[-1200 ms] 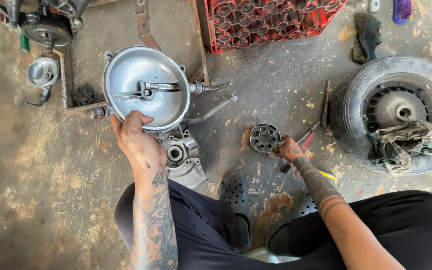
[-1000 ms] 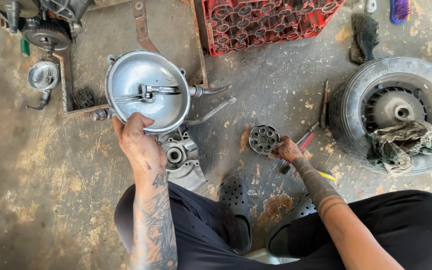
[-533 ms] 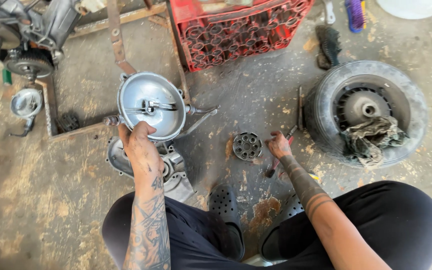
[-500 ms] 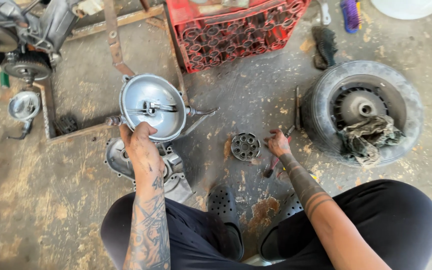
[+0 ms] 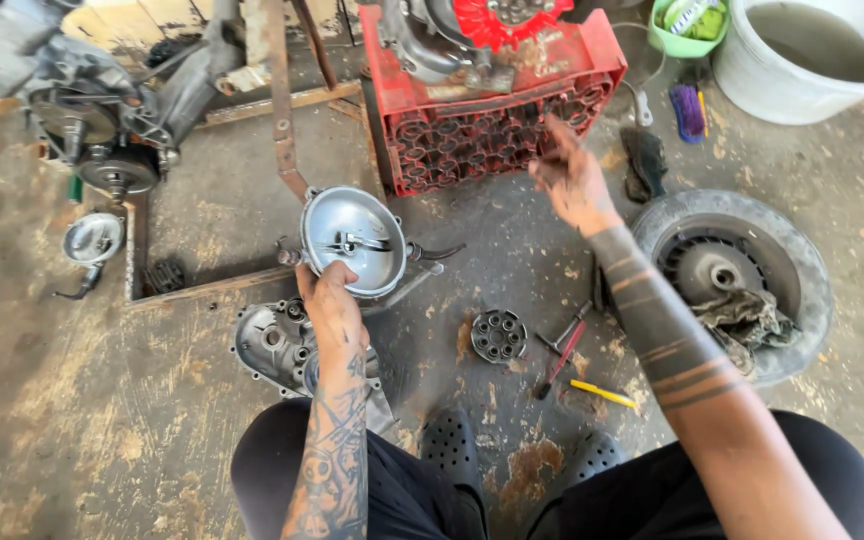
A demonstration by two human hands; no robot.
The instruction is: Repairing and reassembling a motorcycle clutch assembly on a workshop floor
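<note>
1. Our left hand (image 5: 330, 300) is closed on the lower rim of a round metal engine cover (image 5: 354, 241), thumb on top and fingers under it, holding it tilted above the stained concrete floor (image 5: 102, 430), just in front of the red plastic crate (image 5: 497, 130)
2. Our right hand (image 5: 572, 180) hangs in the air near the crate with fingers loosely spread, holding nothing we can make out; it is blurred
3. We judge the cover to be cast metal: stiff, fairly heavy for one hand, likely oily and so slippery at the smooth dome
4. The rim and the lugs around it look like the surest hold; the lever (image 5: 437, 252) sticking out at its right side seems a weaker grip
5. Below the cover lies a second casing half (image 5: 272, 345), and a small round drilled hub (image 5: 499, 335) sits on the floor between our arms, near the screwdrivers (image 5: 564, 358)
</note>
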